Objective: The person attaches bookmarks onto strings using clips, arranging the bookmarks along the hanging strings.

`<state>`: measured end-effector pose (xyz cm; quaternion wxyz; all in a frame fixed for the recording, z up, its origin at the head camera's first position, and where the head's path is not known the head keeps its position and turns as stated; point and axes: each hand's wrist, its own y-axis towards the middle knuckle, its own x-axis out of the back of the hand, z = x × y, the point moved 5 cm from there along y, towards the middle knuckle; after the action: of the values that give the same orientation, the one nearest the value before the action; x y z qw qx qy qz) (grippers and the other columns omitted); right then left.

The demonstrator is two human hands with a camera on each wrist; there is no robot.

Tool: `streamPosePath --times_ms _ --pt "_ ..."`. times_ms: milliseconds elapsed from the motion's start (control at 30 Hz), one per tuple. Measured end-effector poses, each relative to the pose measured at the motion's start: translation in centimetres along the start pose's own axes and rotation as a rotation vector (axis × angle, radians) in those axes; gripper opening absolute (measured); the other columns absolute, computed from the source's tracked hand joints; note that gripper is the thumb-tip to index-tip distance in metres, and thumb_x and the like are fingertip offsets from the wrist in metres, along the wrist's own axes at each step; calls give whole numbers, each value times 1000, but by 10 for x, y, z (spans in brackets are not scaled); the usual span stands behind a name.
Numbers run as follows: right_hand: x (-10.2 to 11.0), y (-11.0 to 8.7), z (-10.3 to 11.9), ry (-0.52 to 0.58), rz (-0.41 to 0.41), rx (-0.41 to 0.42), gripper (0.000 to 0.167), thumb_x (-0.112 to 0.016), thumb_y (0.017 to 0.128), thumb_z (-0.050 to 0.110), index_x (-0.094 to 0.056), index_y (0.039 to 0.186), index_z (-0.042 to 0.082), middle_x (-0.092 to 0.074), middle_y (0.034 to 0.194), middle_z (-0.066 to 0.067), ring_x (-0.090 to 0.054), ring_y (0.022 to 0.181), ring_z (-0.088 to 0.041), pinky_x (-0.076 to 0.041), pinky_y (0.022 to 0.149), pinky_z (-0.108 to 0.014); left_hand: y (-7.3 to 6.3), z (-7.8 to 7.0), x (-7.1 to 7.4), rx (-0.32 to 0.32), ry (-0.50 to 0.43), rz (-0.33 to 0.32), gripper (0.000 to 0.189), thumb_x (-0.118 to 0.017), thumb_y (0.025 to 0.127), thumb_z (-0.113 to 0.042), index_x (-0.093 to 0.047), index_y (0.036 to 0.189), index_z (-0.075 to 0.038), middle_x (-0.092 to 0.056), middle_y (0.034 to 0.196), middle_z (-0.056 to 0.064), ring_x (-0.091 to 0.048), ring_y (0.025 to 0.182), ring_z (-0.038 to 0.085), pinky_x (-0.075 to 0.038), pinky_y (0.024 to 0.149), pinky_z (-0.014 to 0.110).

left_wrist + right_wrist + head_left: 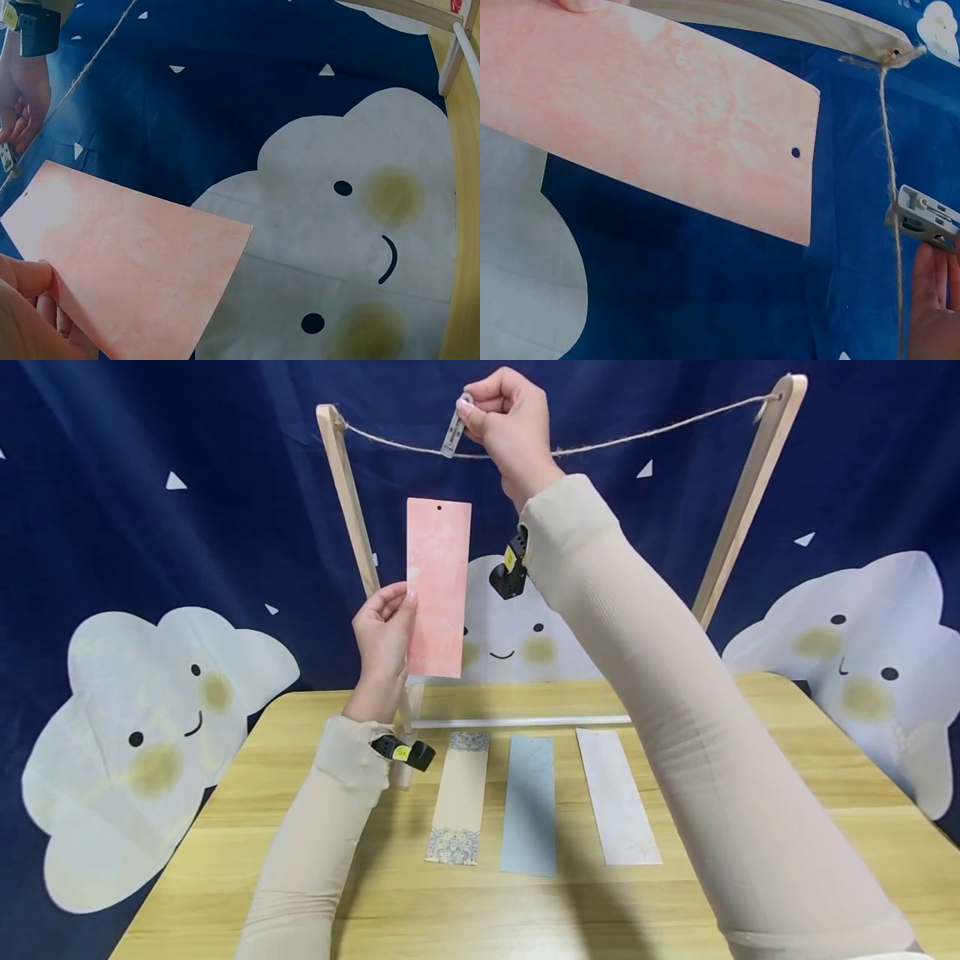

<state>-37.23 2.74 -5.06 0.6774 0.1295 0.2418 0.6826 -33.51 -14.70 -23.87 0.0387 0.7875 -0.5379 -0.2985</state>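
My left hand [384,635] pinches a pink paper bookmark [438,593] by its left edge and holds it upright, a small punched hole near its top. Above it, my right hand [513,431] grips a grey clothespin [453,431] between thumb and fingers. The clothespin's lower end is at the twine [405,447], and in the right wrist view its tip [901,206] overlaps the strand. A gap separates the bookmark's top edge from the twine. In the left wrist view the bookmark [135,247] slants across the lower left.
Two wooden posts [750,502] carry the twine, with a white bar [517,722] low between them. On the wooden table [225,860] lie a cream patterned bookmark [459,797], a blue one [529,806] and a whitish one [618,797]. Behind hangs a dark blue cloth [225,527] with clouds.
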Motion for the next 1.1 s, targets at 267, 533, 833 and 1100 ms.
streamPosePath --times_ms 267,533,833,1100 --pt "-11 -4 1 -34 31 11 7 -63 85 -3 -60 86 3 -55 74 -2 -56 73 -11 -50 79 -19 0 -1 0 -6 -6 -6 10 -64 84 8 -66 91 1 -63 71 -6 -57 73 8 -50 69 16" --pt "-13 -5 -3 -59 63 -7 6 -62 85 -3 -60 85 3 -56 74 -3 -56 74 -12 -50 79 -20 1 -2 -2 -6 8 -3 10 -64 84 7 -65 92 2 -64 72 -6 -58 74 8 -50 71 17" --pt "-17 -2 -9 -106 111 -60 3 -63 85 2 -62 87 4 -59 77 -3 -54 73 -14 -51 79 -21 4 -3 -4 -27 -45 -16 13 -64 83 10 -65 86 -2 -65 72 -4 -59 72 8 -50 71 18" --pt "-19 -3 -9 -144 142 -79 5 -64 86 3 -62 82 5 -59 76 -4 -54 70 -14 -51 79 -22 4 -6 -6 -23 -75 -8 16 -62 83 11 -65 84 -4 -64 71 -4 -59 71 7 -50 70 17"
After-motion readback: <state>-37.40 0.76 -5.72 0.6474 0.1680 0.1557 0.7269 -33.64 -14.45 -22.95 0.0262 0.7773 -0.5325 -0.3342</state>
